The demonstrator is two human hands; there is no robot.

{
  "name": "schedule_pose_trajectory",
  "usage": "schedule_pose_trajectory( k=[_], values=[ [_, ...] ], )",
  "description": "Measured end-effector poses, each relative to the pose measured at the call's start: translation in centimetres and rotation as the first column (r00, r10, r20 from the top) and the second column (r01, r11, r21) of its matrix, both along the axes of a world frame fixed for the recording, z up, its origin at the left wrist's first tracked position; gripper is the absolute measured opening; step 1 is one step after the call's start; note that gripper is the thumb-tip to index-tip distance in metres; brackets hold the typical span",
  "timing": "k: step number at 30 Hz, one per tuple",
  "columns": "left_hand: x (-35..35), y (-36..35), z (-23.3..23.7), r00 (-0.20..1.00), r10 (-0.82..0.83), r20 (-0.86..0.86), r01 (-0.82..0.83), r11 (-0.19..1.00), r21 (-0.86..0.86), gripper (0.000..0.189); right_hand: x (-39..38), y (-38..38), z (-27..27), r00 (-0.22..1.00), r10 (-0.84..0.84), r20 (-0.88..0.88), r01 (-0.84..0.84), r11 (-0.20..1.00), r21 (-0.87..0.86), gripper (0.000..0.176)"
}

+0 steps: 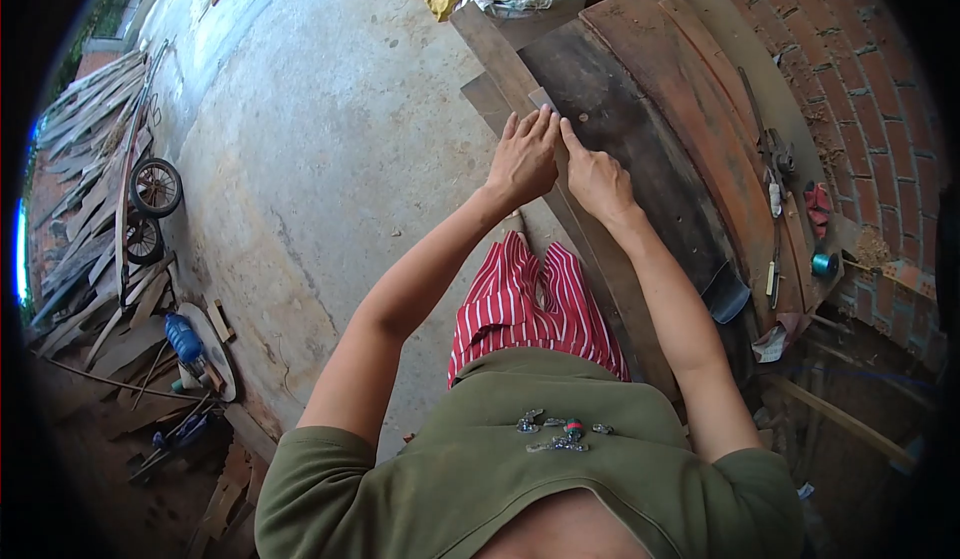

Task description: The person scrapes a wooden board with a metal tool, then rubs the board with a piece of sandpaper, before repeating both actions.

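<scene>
My left hand (525, 159) lies over the edge of a long narrow wooden board (500, 51), fingers stretched forward and slightly apart. Its fingertips touch or nearly touch a small flat greyish piece (540, 98) on the board. Close beside it, my right hand (600, 183) points its index finger toward the same piece. The other right fingers are curled under, and whatever they may hold is hidden. A wide dark plank (615, 94) lies along the right side of the narrow board.
Curved brown wooden planks (665, 54) lie farther right, before a brick wall (860, 89). A spool of teal wire (824, 264) and a dark blue scoop-like piece (727, 293) sit near them. Stacked wood strips (75, 189) and wheels (156, 188) stand left on the concrete floor (330, 129).
</scene>
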State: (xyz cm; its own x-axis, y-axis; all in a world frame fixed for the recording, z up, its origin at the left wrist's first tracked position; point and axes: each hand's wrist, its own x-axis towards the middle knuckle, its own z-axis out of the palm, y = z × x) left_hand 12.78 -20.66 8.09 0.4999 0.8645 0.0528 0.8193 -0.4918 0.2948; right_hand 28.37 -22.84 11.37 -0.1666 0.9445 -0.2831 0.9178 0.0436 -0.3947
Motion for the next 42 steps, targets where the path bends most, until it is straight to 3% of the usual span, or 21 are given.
schedule_pose_trajectory(
  k=[6,13,16,21,22,24,26,27,28,32,34,37,40,42],
  values=[
    [3.2,-8.8,0.3,0.994,-0.059,0.095,0.062,0.998,-0.031,0.059,3.9,-7.9,3.6,0.995,0.051,0.085,-0.031,0.976,-0.215,0.066],
    [-1.6,1.0,0.3,0.999,0.031,0.025,-0.031,0.999,0.005,0.068,-1.3,1.7,0.6,0.998,0.058,-0.023,-0.057,0.998,0.038,0.059],
    [-3.0,3.2,0.7,1.000,0.011,-0.007,-0.011,1.000,0.000,0.072,-3.1,3.8,0.1,1.000,0.020,-0.007,-0.020,1.000,-0.006,0.063],
    [-0.7,-4.4,-0.1,0.997,-0.075,-0.031,0.074,0.997,-0.026,0.076,0.8,-3.4,2.1,0.994,0.107,0.019,-0.104,0.985,-0.137,0.069],
    [-0.2,-6.0,0.8,0.995,-0.077,0.067,0.083,0.994,-0.078,0.061,1.1,-4.7,2.3,0.994,0.109,0.017,-0.106,0.985,-0.139,0.069],
    [0.0,-6.8,1.1,0.992,-0.068,0.102,0.079,0.991,-0.110,0.062,1.0,-5.9,2.9,0.994,0.090,0.068,-0.078,0.984,-0.160,0.070],
    [-0.9,-4.8,0.8,0.993,-0.046,0.112,0.056,0.994,-0.093,0.062,0.0,-4.0,2.6,0.993,0.088,0.078,-0.072,0.980,-0.183,0.071],
    [-1.6,-3.5,0.6,0.993,-0.015,0.120,0.024,0.997,-0.078,0.062,-0.9,-2.2,2.3,0.994,0.087,0.064,-0.077,0.986,-0.147,0.069],
    [-2.5,-1.4,0.1,1.000,-0.004,0.019,0.004,0.999,-0.037,0.073,-1.9,-0.3,1.9,0.995,0.086,0.048,-0.081,0.991,-0.110,0.068],
    [-6.4,6.6,0.0,1.000,0.010,-0.002,-0.010,1.000,0.000,0.075,-6.0,7.5,-1.6,0.998,0.068,-0.006,-0.067,0.995,0.074,0.065],
    [-6.8,7.6,0.4,1.000,0.010,-0.030,-0.011,0.999,-0.040,0.077,-6.4,8.1,-1.0,0.998,0.059,-0.026,-0.057,0.995,0.081,0.065],
    [-5.2,4.0,0.5,0.999,-0.039,0.008,0.040,0.996,-0.077,0.080,-4.2,4.5,0.5,0.998,0.063,0.028,-0.061,0.996,-0.066,0.069],
    [-2.3,-1.5,0.7,0.992,-0.108,0.057,0.113,0.989,-0.091,0.069,-1.3,-1.0,2.3,0.997,0.048,0.058,-0.041,0.992,-0.117,0.072],
    [-1.4,-2.6,0.6,0.992,-0.123,-0.033,0.120,0.989,-0.083,0.078,-0.8,-2.4,3.1,0.996,0.031,0.086,-0.014,0.981,-0.192,0.073]
  ],
)
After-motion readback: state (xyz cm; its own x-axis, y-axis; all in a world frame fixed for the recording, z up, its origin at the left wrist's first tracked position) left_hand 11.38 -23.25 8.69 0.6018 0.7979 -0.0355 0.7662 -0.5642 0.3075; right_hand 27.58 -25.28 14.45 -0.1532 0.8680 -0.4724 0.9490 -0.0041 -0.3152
